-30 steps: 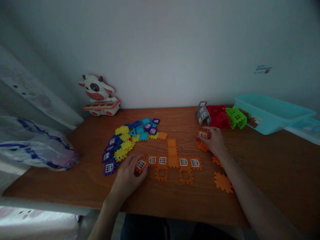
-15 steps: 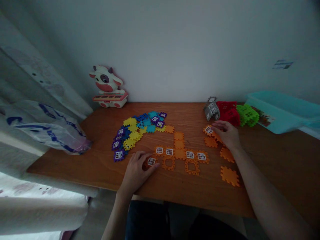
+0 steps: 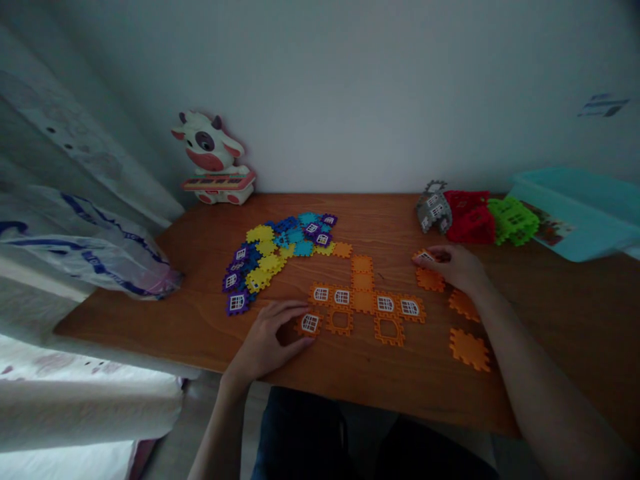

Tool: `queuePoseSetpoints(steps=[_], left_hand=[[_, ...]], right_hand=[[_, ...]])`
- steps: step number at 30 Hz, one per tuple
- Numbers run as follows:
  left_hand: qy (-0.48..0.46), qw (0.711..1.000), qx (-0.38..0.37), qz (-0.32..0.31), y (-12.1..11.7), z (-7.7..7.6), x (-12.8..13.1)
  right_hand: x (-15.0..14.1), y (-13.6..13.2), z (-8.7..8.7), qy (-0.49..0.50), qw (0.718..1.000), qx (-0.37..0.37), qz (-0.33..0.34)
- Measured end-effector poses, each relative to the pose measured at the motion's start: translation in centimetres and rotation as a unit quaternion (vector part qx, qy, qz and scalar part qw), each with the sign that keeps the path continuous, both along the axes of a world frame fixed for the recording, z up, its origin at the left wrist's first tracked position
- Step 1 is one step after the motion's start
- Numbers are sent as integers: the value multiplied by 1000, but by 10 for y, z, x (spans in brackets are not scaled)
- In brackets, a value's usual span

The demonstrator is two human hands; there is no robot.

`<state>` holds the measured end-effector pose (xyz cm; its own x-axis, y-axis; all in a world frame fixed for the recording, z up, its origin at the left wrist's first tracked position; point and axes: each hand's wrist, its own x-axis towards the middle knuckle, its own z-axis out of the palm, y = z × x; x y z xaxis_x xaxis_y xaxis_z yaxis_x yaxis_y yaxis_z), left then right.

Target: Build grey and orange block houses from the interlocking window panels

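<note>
On the table, orange interlocking tiles form a cross-like chain (image 3: 363, 300), with white windows on some and open frames below. My left hand (image 3: 267, 337) lies beside a loose orange window tile (image 3: 310, 324), thumb and fingers spread on either side of it. Over at the right, the closed fingers of my right hand (image 3: 463, 268) pinch another orange window tile (image 3: 424, 256), which looks tilted and partly hidden by them. Just below that is a plain orange tile (image 3: 431, 280). More plain orange tiles (image 3: 470, 349) lie near my right forearm.
Yellow, blue and purple tiles (image 3: 265, 259) are piled left of centre. A cow toy keyboard (image 3: 217, 180) stands at the back left, near a plastic bag (image 3: 105, 247). Grey (image 3: 434, 208), red (image 3: 469, 217) and green tile builds (image 3: 513, 220) sit beside a turquoise bin (image 3: 580, 217).
My left fingers have opened from around the window tile, which now lies nearer the orange chain. My right hand let its window tile down, then closed on it again. The view has shifted.
</note>
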<state>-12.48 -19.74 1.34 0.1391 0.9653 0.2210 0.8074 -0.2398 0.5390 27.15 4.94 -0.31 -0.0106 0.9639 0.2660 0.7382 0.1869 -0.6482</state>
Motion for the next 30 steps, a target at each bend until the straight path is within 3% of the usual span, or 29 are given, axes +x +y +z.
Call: queuePoseSetpoints(steps=[4,7,11,14,17,20,23,27,30], left_hand=[[-15,1000,3,10,0,-5,-2],[-18,1000,14,12,-1,-8,-1],[-31,998,41,24,-3,-10,0],[-42,997,55,22,-4,-9,2],[-37,997,64,-2,-1,-6,2],[-9,998,63,-25,5,-2,2],[18,997,62,-35,11,-2,0],[34,996,68,-50,13,-7,-3],[37,994,84,-53,9,-12,-2]], right_hand=[[-5,-7,5,-30,998,-46,-30],[-13,-12,11,-35,998,16,-57],[-22,-22,30,3,996,76,-36],[-24,-48,50,65,993,96,15],[-21,-96,62,25,986,118,116],[-18,-151,54,-85,963,169,190],[-19,-193,33,-160,951,188,183],[-23,-220,11,-246,935,153,207],[-20,-224,11,-280,920,132,239]])
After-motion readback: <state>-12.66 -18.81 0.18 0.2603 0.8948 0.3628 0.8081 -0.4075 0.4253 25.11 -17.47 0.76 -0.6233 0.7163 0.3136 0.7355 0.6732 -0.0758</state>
